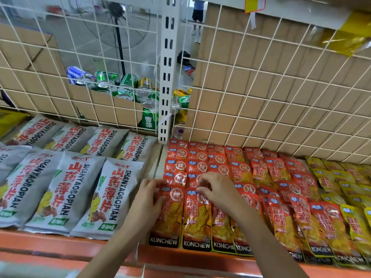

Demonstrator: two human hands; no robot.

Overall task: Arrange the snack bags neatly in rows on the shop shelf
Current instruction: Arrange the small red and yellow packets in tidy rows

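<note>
Several red KONCHEW snack bags (239, 169) lie in overlapping rows on the shop shelf (50, 243). My left hand (149, 197) grips the top left edge of the front-left red bag (170, 215). My right hand (215, 189) pinches the top of the second front red bag (197, 221) beside it. Yellow bags (345, 183) of the same kind fill the rows on the right. Grey SHANYAOBOPIAN bags (68, 189) lie in two rows on the left section.
A white wire grid (281, 101) backs the shelf, with a slotted upright post (167, 77) in the middle. Behind it sit cardboard boxes, several drink cans (124, 87) and a standing fan (118, 23). The orange front rail (180, 257) runs below the bags.
</note>
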